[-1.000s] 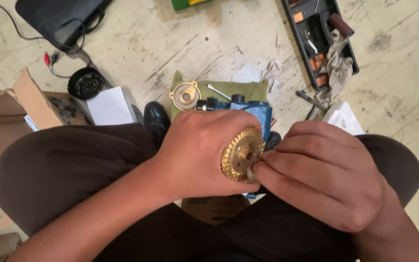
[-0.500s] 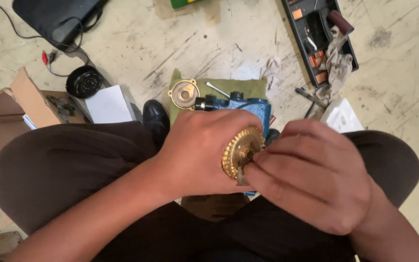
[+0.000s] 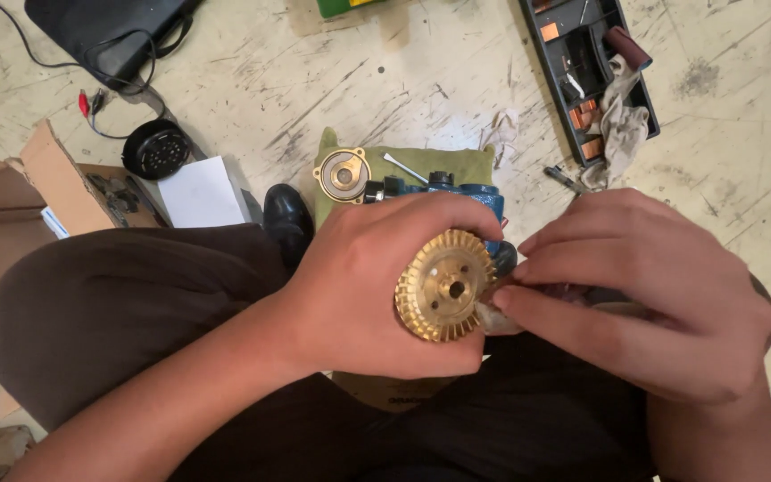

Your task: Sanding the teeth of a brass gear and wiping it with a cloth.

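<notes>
So the person is sitting on the floor, dark trousers, and the left hand (image 3: 363,290) is wrapped around a round brass impeller with little vanes all round its rim (image 3: 445,286), fingers curled over the top edge and thumb under it, hub hole facing up at the camera. The right hand (image 3: 644,299) is bunched up just right of the impeller, fingertips (image 3: 515,299) pressed against its edge and pinching something small and pale there, can't make out what it is. Right behind the impeller sits a blue metal pump body (image 3: 457,192) on an olive green cloth (image 3: 403,174), with a round brass cover plate (image 3: 343,175) on the cloth further back and left. Far back-right of the impeller there's a black plastic parts tray (image 3: 557,62) with a grey rag (image 3: 622,120) draped in it. Back-left of the impeller: white paper sheet (image 3: 203,190), brown cardboard box (image 3: 11,223)
</notes>
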